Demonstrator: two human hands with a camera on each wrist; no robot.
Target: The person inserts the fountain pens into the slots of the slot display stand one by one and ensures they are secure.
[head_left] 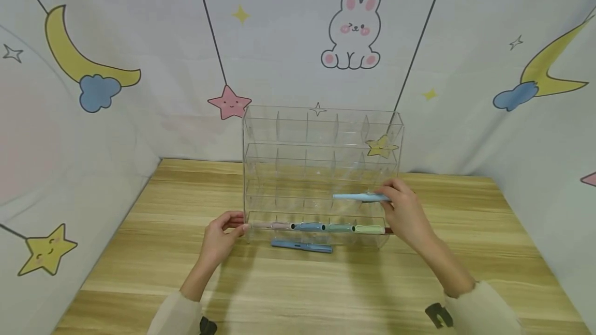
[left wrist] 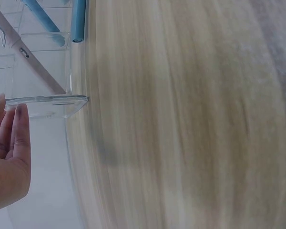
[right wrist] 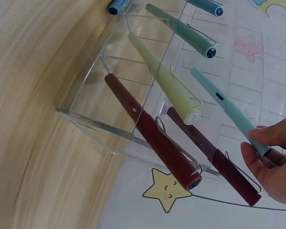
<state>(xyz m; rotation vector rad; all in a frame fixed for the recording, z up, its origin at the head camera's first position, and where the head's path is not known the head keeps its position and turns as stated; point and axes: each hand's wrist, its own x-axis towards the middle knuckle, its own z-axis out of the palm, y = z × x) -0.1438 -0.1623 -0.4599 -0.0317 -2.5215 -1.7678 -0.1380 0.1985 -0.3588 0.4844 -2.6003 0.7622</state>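
A clear acrylic pen rack (head_left: 321, 169) with tiered compartments stands on the table. My left hand (head_left: 222, 234) holds the rack's lower left side panel, fingertips against it in the left wrist view. In front of the third tier, my right hand (head_left: 406, 213) pinches a light blue pen (head_left: 356, 197) by one end. That pen (right wrist: 231, 109) points left, apart from the bottom row. Pink (head_left: 281, 226), blue (head_left: 308, 226), green (head_left: 340, 228), yellow-green (head_left: 369, 229) and dark red (right wrist: 155, 138) pens lie tilted in the bottom tier, the red one partly hidden by my right hand in the head view.
A darker blue pen (head_left: 301, 246) lies on the wooden table (head_left: 298, 293) just in front of the rack. Behind the rack hangs a white patterned cloth (head_left: 288, 56). A second dark red pen shape (right wrist: 219, 162) shows through the acrylic, possibly a reflection.
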